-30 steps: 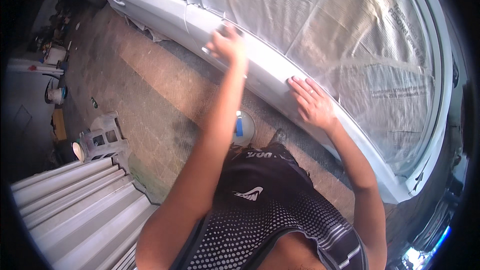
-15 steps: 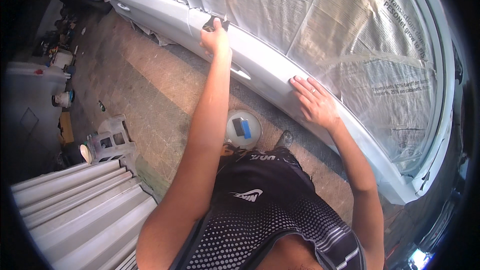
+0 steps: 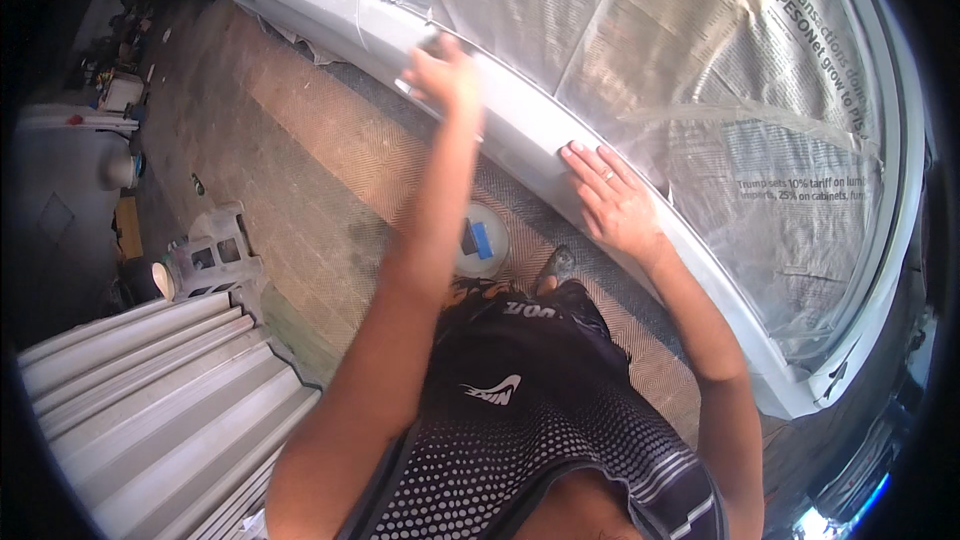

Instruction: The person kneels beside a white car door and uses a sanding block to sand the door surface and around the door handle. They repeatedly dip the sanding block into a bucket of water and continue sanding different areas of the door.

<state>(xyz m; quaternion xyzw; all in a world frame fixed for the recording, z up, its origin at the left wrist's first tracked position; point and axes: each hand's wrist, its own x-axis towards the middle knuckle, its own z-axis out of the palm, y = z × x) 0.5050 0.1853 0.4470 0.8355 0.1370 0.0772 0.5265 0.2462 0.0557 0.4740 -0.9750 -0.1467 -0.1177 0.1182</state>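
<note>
A car side point(image 3: 510, 100) in pale grey-white runs diagonally before me, its window covered with newspaper point(image 3: 700, 50) under clear film. My left hand point(image 3: 445, 75), smeared by motion, is at the door's upper edge near a door handle point(image 3: 408, 88). Its fingers are closed on a dark piece of sandpaper point(image 3: 432, 42), mostly hidden and blurred. Further right along the same panel, my right hand point(image 3: 622, 205) lies flat with fingers stretched out and a ring on one finger. Nothing is held in it.
By my feet stands a round whitish container point(image 3: 495, 258) with a blue block point(image 3: 482, 240) on it. White ribbed panels point(image 3: 180, 390) fill the lower left, beside a pale plastic stool point(image 3: 215, 255). Several items line the far left, and patterned matting point(image 3: 320, 130) covers the floor.
My left hand has shifted a little to the right along the door, and is now blurred. My right hand stays flat on the panel. The whole view has shifted slightly.
</note>
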